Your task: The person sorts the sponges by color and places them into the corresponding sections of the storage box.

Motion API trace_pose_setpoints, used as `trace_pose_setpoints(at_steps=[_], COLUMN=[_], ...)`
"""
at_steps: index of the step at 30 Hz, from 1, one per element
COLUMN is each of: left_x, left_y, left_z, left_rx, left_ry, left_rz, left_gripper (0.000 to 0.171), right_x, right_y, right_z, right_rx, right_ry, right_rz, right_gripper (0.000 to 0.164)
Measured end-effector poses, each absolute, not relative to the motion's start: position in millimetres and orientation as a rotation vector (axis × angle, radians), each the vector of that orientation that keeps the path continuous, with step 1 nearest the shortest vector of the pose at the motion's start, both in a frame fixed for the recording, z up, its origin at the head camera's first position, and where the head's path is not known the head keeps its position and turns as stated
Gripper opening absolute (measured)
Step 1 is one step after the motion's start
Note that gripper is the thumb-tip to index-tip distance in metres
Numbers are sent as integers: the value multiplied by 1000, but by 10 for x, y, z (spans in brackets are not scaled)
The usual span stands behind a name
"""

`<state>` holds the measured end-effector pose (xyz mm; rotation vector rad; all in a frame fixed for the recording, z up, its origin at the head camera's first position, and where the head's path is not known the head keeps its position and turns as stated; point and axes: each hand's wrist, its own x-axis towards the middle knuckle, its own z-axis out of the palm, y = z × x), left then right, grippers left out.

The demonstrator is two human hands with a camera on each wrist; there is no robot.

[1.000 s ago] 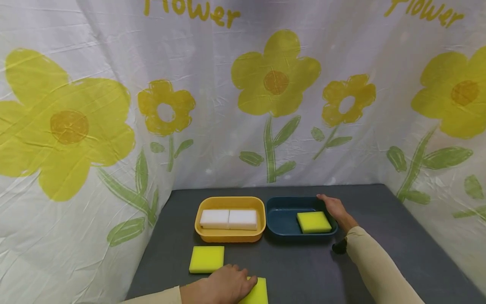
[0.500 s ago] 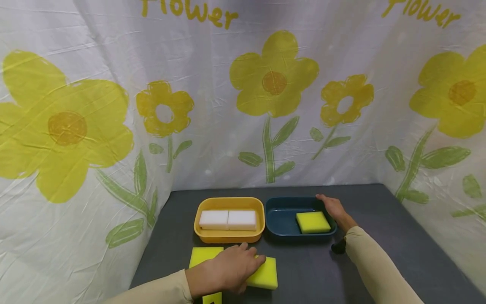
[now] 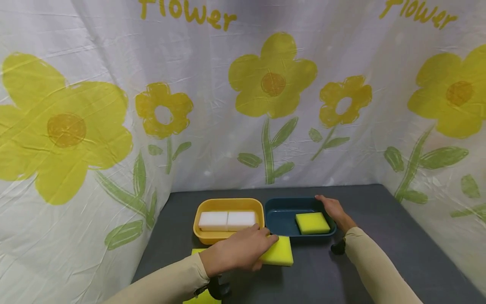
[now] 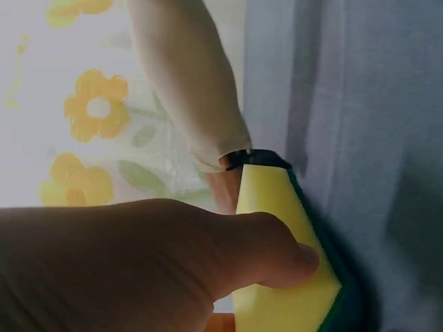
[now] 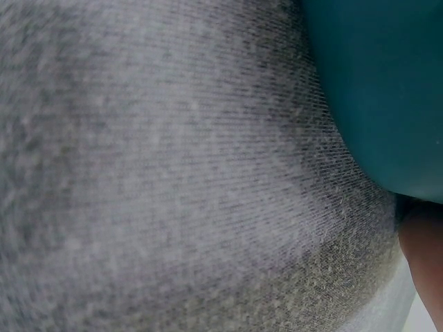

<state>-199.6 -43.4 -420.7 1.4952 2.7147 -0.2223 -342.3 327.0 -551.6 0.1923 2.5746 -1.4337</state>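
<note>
My left hand (image 3: 260, 250) grips a yellow sponge (image 3: 280, 256) by its left edge, just above the grey table in front of the two trays. In the left wrist view my thumb (image 4: 277, 259) lies across the sponge (image 4: 284, 290). The right hand (image 3: 331, 207) rests along the right rim of a dark blue tray (image 3: 282, 219), fingers stretched toward its back corner. Another yellow sponge (image 3: 312, 223) lies in the right half of that tray. The right wrist view shows only the tray's wall (image 5: 377, 90) and a bit of finger (image 5: 423, 266).
A yellow tray (image 3: 210, 238) left of the blue one holds two white sponges (image 3: 227, 220) side by side. Another yellow sponge (image 3: 197, 251) peeks out under my left forearm, and one more (image 3: 201, 299) lies at the bottom edge. Flower-print cloth (image 3: 273, 126) walls the table (image 3: 379, 236) on three sides.
The left hand has lifted a yellow sponge from the table's front edge and carried it forward and right, up to the trays. The right hand has stayed on the blue tray.
</note>
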Motion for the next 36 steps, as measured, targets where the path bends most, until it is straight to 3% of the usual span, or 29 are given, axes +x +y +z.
trace_pose_setpoints(at_steps=[12,21,36], left_x=[-2290,-2564,-2884], left_y=[-79,167,503], left_z=[-4124,-4151,-4356], left_rx=[1392,1346,1206], left_ry=[2745,2731,2744], left_rz=[-64,-10,28], left_gripper=[68,65,62], right_x=[-3404,-3403,-3395], right_y=[3269,3276,3264], right_z=[-5514,-5508,-5505], right_rx=[182,191,232], right_ry=[2604,2604,2560], right_rz=[-1446,-1443,-1511], right_gripper=[77,65,63])
